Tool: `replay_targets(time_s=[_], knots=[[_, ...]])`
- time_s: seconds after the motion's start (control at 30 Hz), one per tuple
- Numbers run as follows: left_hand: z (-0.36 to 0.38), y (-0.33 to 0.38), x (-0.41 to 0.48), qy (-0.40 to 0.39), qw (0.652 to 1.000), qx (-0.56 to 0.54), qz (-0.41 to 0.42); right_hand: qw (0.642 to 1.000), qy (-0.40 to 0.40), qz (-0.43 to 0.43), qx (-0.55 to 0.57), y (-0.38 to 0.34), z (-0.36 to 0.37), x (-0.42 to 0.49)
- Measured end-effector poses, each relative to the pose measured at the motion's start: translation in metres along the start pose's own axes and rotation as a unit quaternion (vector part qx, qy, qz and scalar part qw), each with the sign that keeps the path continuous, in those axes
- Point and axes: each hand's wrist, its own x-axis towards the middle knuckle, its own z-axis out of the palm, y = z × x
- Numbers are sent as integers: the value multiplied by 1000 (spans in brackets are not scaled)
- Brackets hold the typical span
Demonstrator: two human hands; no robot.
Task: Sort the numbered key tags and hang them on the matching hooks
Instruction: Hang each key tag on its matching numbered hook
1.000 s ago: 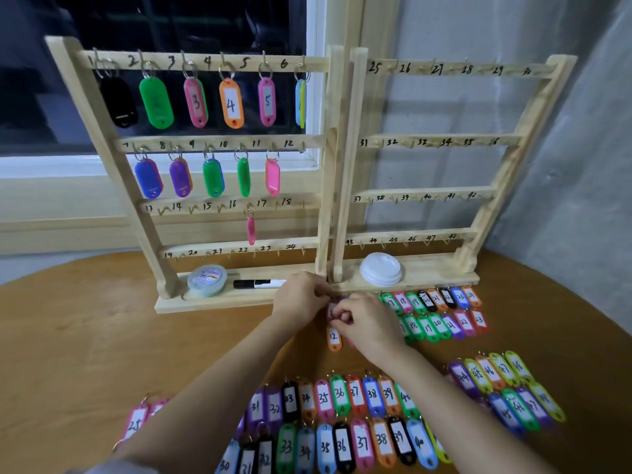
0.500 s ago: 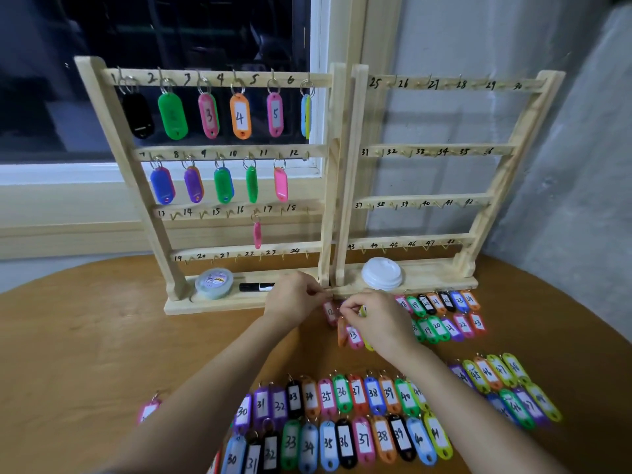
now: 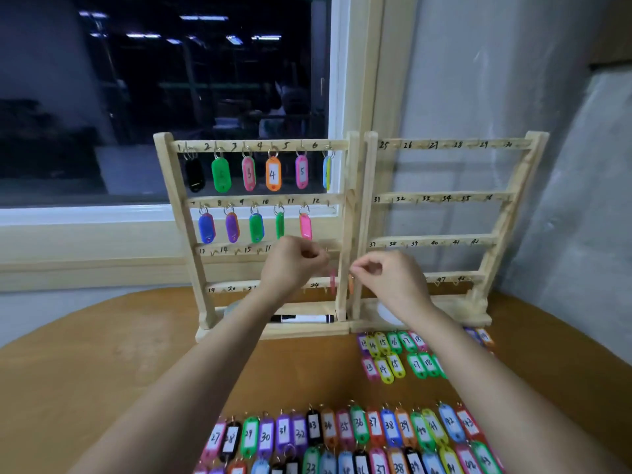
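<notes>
Two wooden hook racks stand side by side; the left rack (image 3: 178, 213) has tags on hooks 1 to 11, and the right rack (image 3: 513, 200) is bare. My left hand (image 3: 294, 265) is at the right end of the left rack's third rail and pinches the ring of a pink tag (image 3: 332, 280), which hangs edge-on beside the post. My right hand (image 3: 390, 278) is just right of it and pinches an orange tag (image 3: 350, 283) between thumb and forefinger. The hooks behind my left hand are hidden.
A black marker (image 3: 302, 318) lies on the left rack's base and a white lid (image 3: 386, 316) on the right one. Tags numbered 13 to 18 (image 3: 393, 357) lie below the racks. Long rows of tags (image 3: 359, 432) fill the round table's (image 3: 102, 371) near edge.
Both hands rose from the tags on the table up to the left rack's third rail, each carrying a tag. The view tilted upward.
</notes>
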Motion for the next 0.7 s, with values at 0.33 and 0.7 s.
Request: replay_targets(time_s=[0.33,0.7], knots=[[-21,48,31,81,992,-93,14,998,34,-56,-1,-34,-22,40],[-10,46,48,136,988,-67,-8,995,68,-75,-11,-36,-20,61]])
